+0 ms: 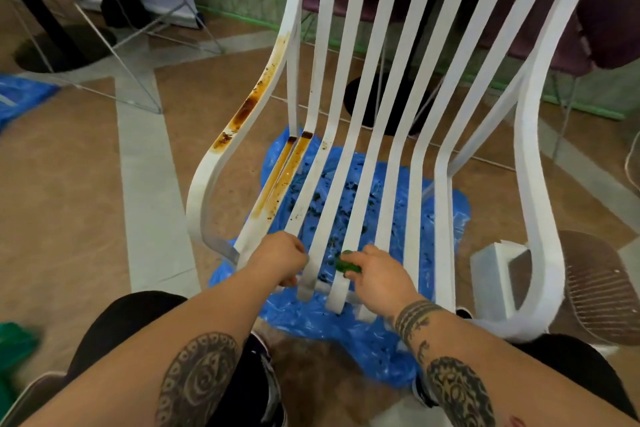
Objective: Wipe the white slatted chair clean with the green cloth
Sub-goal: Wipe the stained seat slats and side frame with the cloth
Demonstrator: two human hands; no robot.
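The white slatted chair (388, 121) stands right in front of me on a blue plastic sheet (346, 322). Brown stains run along its left armrest and its two leftmost seat slats. My left hand (280, 258) grips the front end of a left seat slat, fingers curled round it. My right hand (375, 274) holds the bunched green cloth (346, 262) against a middle slat near the seat's front edge. Most of the cloth is hidden inside my fist.
Dark crumbs lie on the blue sheet under the seat. A white block (498, 274) sits by the chair's right front leg. Purple chairs (609, 17) with wire legs stand behind. A brown wire object (602, 291) is at right, something green (14, 343) at far left.
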